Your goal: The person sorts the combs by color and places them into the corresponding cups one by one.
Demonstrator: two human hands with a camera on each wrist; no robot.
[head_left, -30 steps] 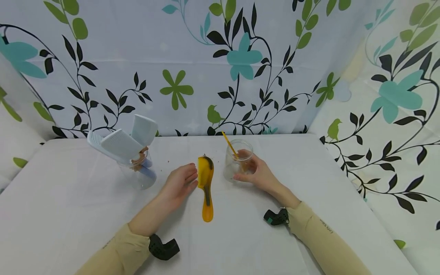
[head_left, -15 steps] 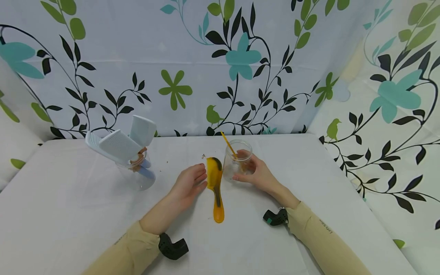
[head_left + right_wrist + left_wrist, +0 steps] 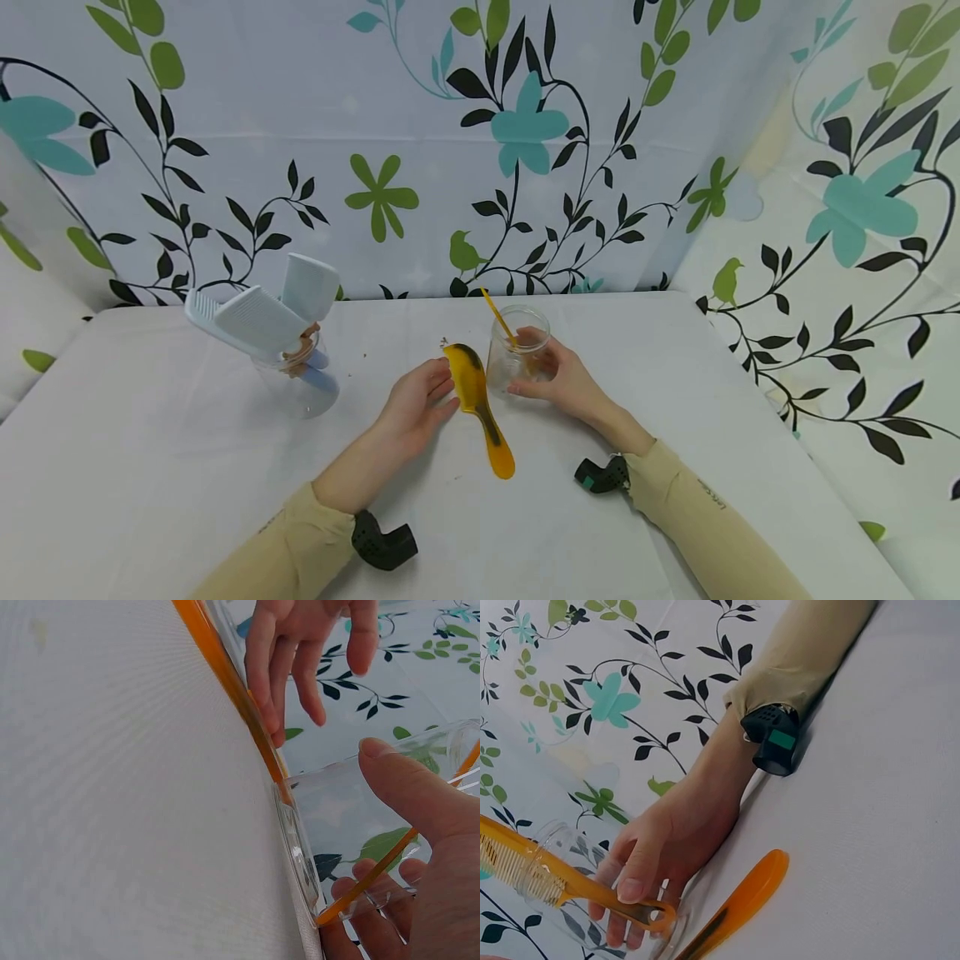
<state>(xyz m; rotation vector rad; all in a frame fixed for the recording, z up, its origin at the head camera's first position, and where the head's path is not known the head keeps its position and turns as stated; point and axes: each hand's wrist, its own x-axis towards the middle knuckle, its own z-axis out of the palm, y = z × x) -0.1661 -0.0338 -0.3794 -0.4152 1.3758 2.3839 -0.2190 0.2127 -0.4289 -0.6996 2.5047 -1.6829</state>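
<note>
Flat amber plastic comb [image 3: 478,404]: long axis diagonal, head just beside clear glass jar [image 3: 516,360], handle toward the person. Left hand [image 3: 417,406]: nearer, fingers relaxed, touching the comb's head. Right hand [image 3: 564,382]: curled round the jar.

Bright even light, soft shadows, wide-angle bending at edges

Your left hand [image 3: 416,404] touches a glossy, translucent amber plastic comb [image 3: 478,406] streaked with black, lying on the matt, finely woven white cloth of the table [image 3: 150,467]. Your right hand [image 3: 558,379] grips a clear, smooth, shiny jar [image 3: 516,360] that looks like plastic; the combs [image 3: 258,312] at left are matt, pale plastic.
</note>
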